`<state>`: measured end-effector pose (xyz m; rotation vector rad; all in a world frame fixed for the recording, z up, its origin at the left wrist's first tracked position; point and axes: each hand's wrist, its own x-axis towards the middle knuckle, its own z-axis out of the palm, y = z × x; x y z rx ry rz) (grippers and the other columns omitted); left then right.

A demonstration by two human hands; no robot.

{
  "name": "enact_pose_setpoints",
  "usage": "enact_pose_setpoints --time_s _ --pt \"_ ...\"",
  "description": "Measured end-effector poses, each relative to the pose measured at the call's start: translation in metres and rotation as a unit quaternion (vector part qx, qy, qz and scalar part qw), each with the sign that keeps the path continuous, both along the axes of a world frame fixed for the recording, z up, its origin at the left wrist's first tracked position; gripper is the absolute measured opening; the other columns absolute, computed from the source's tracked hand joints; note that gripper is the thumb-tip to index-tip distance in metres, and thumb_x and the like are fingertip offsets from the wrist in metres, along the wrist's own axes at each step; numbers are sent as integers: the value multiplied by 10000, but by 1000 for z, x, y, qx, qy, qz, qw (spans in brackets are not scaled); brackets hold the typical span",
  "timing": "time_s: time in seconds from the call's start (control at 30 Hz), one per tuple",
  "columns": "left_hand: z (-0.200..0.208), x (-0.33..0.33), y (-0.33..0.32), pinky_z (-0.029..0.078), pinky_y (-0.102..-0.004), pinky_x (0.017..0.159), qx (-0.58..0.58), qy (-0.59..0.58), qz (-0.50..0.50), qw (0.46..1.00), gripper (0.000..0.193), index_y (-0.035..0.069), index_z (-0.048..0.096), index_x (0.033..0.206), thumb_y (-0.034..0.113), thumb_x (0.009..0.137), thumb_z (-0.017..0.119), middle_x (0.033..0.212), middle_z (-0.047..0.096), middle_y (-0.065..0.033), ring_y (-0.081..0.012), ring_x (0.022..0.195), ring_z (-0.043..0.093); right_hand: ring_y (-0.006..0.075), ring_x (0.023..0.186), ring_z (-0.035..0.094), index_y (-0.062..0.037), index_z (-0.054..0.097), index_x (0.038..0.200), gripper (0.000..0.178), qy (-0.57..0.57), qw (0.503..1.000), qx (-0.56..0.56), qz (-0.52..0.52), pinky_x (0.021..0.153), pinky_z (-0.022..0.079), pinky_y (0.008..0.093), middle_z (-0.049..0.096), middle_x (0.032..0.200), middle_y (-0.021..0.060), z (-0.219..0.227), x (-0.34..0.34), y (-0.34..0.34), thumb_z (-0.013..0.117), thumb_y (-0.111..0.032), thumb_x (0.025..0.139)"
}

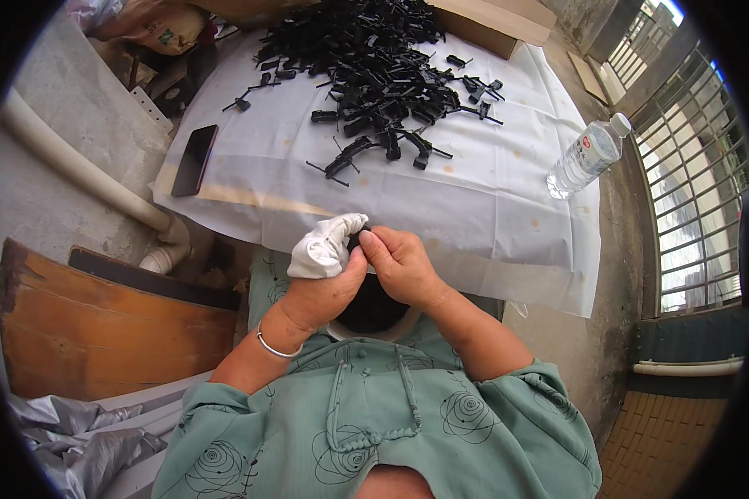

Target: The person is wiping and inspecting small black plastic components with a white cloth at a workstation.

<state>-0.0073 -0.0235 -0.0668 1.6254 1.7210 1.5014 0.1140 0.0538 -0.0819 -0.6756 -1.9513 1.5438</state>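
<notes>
My left hand [329, 293] is closed, its fingers covered by a white cloth [324, 248]. A small black plastic part [355, 240] shows between the two hands, mostly hidden by fingers and cloth. My right hand [401, 266] pinches that part with its thumb and bent fingers, right up against my left thumb. Below the hands, in my lap, stands a pale round bucket [398, 331] with a dark inside; what lies in it is too dim to make out. Ahead on the table, a large heap of black plastic parts [383, 71] with thin pins spreads toward me.
White plastic sheeting [491, 216] covers the table and hangs over its near edge. A phone [195, 160] lies at the left edge, a clear water bottle [587, 158] stands at the right. A cardboard box [483, 29] sits at the back. A wooden board [100, 324] leans at the left.
</notes>
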Motion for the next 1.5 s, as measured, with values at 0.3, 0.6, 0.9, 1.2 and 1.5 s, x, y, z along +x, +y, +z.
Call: enact_pose_setpoints --time_s 0.3,0.6,0.9,1.2,1.5 --pt "-1 -16 -2 437 -203 643 -78 -299 -93 946 309 8 425 1141 53 859 544 927 534 -33 -71 738 487 112 615 468 -8 594 914 157 -129 990 56 32 580 414 264 532 675 55 14 10 11 548 -155 880" --pt "3 -16 -6 373 -181 507 -144 -285 -108 941 323 44 391 1215 64 892 385 852 499 -12 -44 580 416 102 611 512 -4 620 888 112 15 994 46 96 579 425 246 576 698 64 13 18 17 600 -80 808" --pt "10 -12 -10 333 -174 505 -156 -319 -157 922 333 29 392 1213 111 889 403 822 493 6 -40 574 376 58 601 453 -10 595 795 109 21 999 22 30 543 383 227 524 658 -11 8 11 7 621 -109 832" --pt "-1 -18 -9 426 -238 689 -142 -307 -127 932 264 14 434 1107 31 844 426 953 507 -45 -97 787 472 200 540 436 6 546 753 232 9 992 116 45 548 404 310 510 612 98 14 2 5 519 -172 900" --pt "0 -24 -12 417 -276 839 -180 -141 -75 971 288 -4 450 1130 62 852 491 991 534 -91 -166 929 509 253 534 448 21 526 743 238 -49 991 99 77 544 405 339 537 627 142 12 -15 15 513 -167 889"
